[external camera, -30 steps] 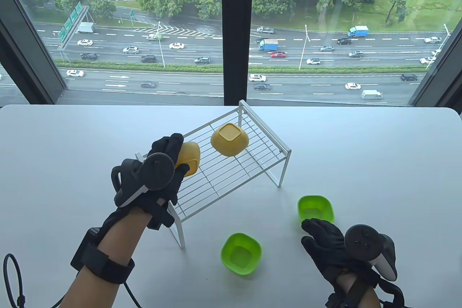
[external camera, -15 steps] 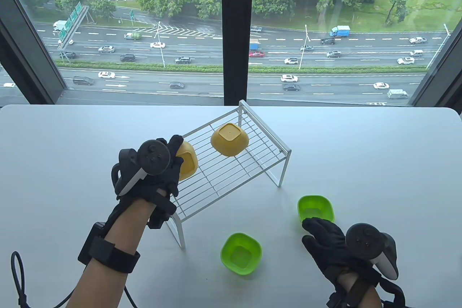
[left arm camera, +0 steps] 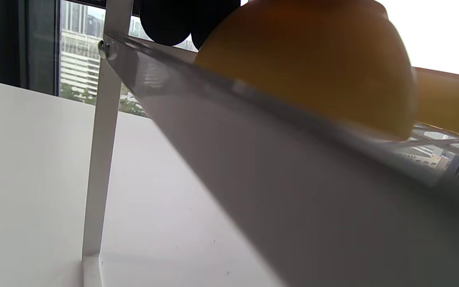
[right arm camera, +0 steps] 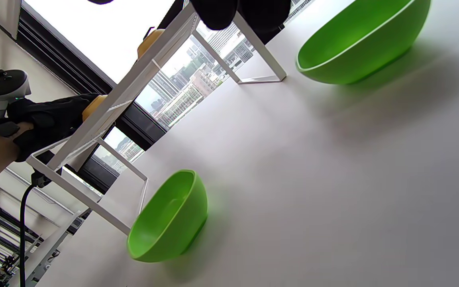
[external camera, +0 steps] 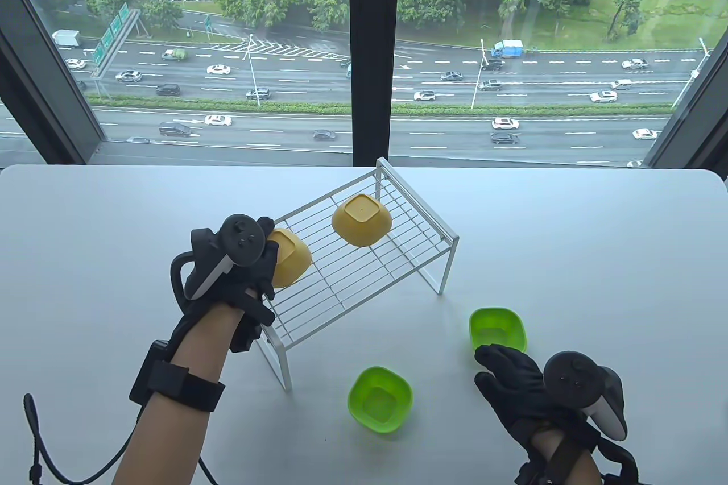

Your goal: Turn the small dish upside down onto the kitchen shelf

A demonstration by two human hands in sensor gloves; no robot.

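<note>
The left hand (external camera: 242,272) grips a yellow dish (external camera: 289,257), fingers curled round its near side. The dish sits base-up on the wire shelf (external camera: 364,269), at the edge nearest this hand. A second yellow dish (external camera: 362,219) lies inverted on the shelf beyond it. The right hand (external camera: 520,388) rests on the surface (external camera: 597,257), fingers extended and holding nothing, with one green dish (external camera: 497,328) just ahead of the fingertips and another green dish (external camera: 380,399) to its left.

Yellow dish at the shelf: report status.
Left hand grips yellow dish, bottom-up at shelf edge. Right hand open by green dish. Nothing blocking.
</note>
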